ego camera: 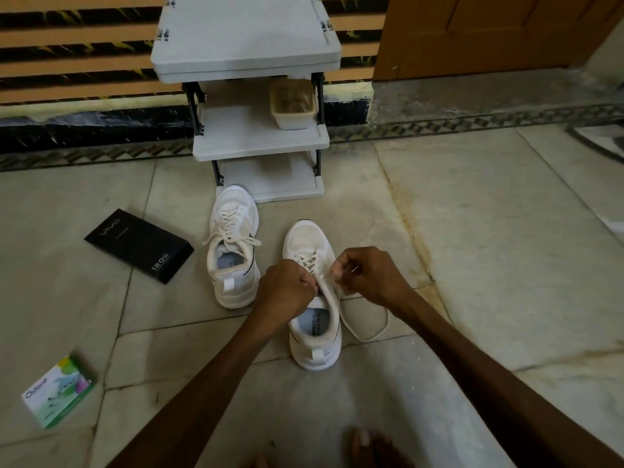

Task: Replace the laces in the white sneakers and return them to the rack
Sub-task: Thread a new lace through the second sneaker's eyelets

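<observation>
Seen from above, a person's two bare hands work close together over a white mesh sneaker (315,336) that stands on a pale marble floor (472,231) with its toe pointing away. The left hand (287,288) has its fingers curled onto the sneaker's upper by the top eyelets. Its grip is closed there, though the fingertips themselves are hidden. Just beside it, the right hand (368,275) pinches a white lace (364,332) in a tight grip. The loose length of lace drops from that grip and loops on the floor to the right of the shoe. Left of the grip and slightly farther away stands a second white sneaker (233,251), laced, its toe at the foot of a white plastic shoe rack (260,140). The rack stands straight beyond both hands, and a beige rectangular tub (293,103) sits on its middle shelf. Well left of the grip lies a flat black carton (138,246). A small green and white box (57,393) lies nearer the person. Bare toes (368,447) show between the forearms at the lower edge.
</observation>
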The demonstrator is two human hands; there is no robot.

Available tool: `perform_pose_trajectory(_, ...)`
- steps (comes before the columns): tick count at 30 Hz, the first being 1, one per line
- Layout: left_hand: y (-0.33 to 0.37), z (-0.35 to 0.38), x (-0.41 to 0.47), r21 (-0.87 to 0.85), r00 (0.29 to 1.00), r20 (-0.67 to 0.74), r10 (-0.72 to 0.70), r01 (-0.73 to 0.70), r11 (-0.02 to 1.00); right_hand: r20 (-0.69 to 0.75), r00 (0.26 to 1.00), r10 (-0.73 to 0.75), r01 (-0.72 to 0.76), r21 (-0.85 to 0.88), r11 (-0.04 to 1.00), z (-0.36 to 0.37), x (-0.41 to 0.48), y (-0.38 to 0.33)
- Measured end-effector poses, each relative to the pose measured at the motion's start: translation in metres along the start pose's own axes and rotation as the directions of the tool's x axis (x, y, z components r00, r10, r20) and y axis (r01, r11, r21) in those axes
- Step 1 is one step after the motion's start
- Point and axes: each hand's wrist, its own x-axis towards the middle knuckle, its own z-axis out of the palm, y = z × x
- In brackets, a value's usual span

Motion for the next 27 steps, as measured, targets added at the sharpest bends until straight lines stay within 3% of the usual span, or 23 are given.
perform_pose_trajectory(2,0.001,0.002,-0.001,0.046,1.0,-0.02,0.017,-0.016,0.999,0.003,0.999,-0.042,0.042,-0.014,0.999,0.011,-0.005,0.002)
perform_pose_trajectory(5,0.0,0.007,-0.004,0.083,0.997,-0.07,0.032,-0.026,0.996,-0.11,0.986,-0.127,0.126,-0.012,0.992,0.023,-0.009,0.006)
perform_pose_trajectory(9,0.0,0.014,-0.006,0.071,0.986,-0.162,0.03,-0.018,0.997,-0.165,0.978,-0.126,0.13,0.013,0.991,0.026,-0.009,0.005)
perform_pose_trajectory(17,-0.001,0.003,-0.002,0.008,0.997,-0.05,0.059,-0.058,0.998,-0.303,0.933,-0.195,0.178,-0.081,0.981,0.023,0.002,0.005)
perform_pose_trajectory(20,0.0,0.002,0.0,0.03,0.998,-0.023,0.055,-0.054,0.998,-0.394,0.907,-0.15,0.146,-0.042,0.988,0.008,0.006,0.002)
perform_pose_trajectory(23,0.0,0.003,0.0,0.05,0.997,-0.028,0.066,-0.064,0.997,-0.408,0.913,0.022,0.111,0.3,0.947,-0.01,0.011,-0.01)
perform_pose_trajectory(25,-0.001,0.002,0.001,0.044,0.997,-0.034,0.07,-0.069,0.997,-0.304,0.941,0.15,0.096,0.662,0.743,-0.021,0.012,-0.023)
perform_pose_trajectory(27,0.0,0.003,0.001,0.037,0.997,-0.042,0.07,-0.068,0.997,-0.18,0.95,0.256,0.016,0.845,0.534,-0.025,0.011,-0.032)
